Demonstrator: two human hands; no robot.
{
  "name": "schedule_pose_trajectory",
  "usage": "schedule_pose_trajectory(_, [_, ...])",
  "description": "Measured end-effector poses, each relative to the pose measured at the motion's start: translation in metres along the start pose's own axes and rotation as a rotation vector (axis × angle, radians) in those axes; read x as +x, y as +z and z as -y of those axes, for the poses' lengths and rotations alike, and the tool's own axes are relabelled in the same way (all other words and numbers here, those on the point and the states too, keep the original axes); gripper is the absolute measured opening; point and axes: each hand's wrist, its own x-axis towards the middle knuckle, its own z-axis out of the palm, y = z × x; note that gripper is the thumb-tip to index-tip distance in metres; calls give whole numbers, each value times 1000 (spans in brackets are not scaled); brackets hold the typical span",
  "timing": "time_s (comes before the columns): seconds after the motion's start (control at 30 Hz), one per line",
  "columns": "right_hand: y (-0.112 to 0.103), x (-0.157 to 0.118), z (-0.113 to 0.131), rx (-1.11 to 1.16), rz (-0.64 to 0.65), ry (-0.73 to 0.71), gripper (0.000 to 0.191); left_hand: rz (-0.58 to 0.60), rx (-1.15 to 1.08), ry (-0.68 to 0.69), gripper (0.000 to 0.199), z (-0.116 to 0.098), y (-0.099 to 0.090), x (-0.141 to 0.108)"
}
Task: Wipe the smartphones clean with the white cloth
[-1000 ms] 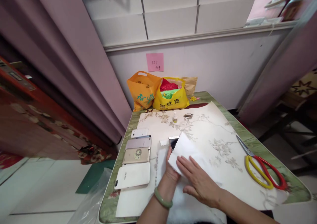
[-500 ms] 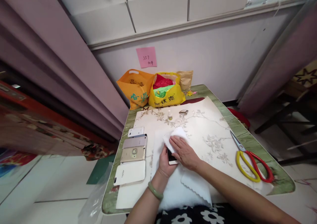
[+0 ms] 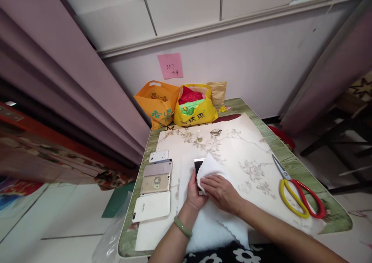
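A phone with a dark screen and light frame (image 3: 198, 164) lies face up in my left hand (image 3: 195, 192), whose fingers wrap round its lower left side. My right hand (image 3: 219, 191) presses a white cloth (image 3: 212, 165) with a zigzag edge onto the screen; its fingers lie together on the cloth. The cloth covers the right part of the phone, and the upper left of the screen shows. Beneath both hands, more white fluffy cloth (image 3: 207, 228) spreads over the table's front edge.
Several phones (image 3: 154, 206) lie in a column at the left. Red and yellow scissors (image 3: 299, 195) rest at the right. Farther back are a small bottle (image 3: 199, 135), glasses (image 3: 216, 132), an orange bag (image 3: 158, 104), a yellow bag (image 3: 196, 113) and a brown pouch (image 3: 217, 93).
My right hand has slid down the phone with the cloth, so the top of the screen now shows. My left hand still holds the phone. The view has shifted slightly.
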Motion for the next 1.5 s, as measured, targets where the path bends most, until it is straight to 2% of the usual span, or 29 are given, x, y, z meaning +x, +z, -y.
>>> schedule_pose_trajectory(0.07, [3, 14, -8, -39, -9, 54, 38, -20, -72, 20, 30, -1, 0, 3])
schedule_pose_trajectory(0.13, [5, 22, -15, -101, -2, 173, 38, -25, -114, 37, 29, -1, -1, 5])
schedule_pose_trajectory(0.2, [5, 22, -17, -164, 8, 291, 38, -17, -107, 20, 32, -1, -1, 5])
schedule_pose_trajectory(0.27, [2, 14, -14, -200, 13, 347, 38, -5, -72, -4, 33, 0, -1, 4])
schedule_pose_trajectory(0.43, [-11, -4, 4, -134, 25, 275, 31, 34, -27, -13, 37, -1, -2, 4])
schedule_pose_trajectory(0.53, [-24, -4, 11, -114, -123, 264, 25, 85, -13, -32, 41, -3, -3, 4])
schedule_pose_trajectory(0.63, [-38, 0, 13, 38, -297, 307, 29, 139, -9, -34, 42, -3, -4, 4])
schedule_pose_trajectory(0.73, [-46, 2, 10, 330, -331, 398, 35, 131, -42, -28, 43, -2, -3, 3])
schedule_pose_trajectory(0.8, [-43, 3, 4, 403, -330, 441, 36, 108, -54, -38, 43, -2, -2, 3])
schedule_pose_trajectory(1.03, [-1, 20, -38, 91, -273, 319, 26, 13, -137, -20, 31, -1, 3, 2])
schedule_pose_trajectory(1.13, [14, 32, -46, 1, -263, 285, 22, -2, -132, -28, 30, 0, 3, 2])
schedule_pose_trajectory(1.3, [25, 22, -32, -4, -264, 233, 19, -33, -105, -18, 28, 0, 0, 2])
schedule_pose_trajectory(1.5, [20, -7, -12, -52, -251, 121, 16, 29, -22, -58, 41, -1, -3, 5])
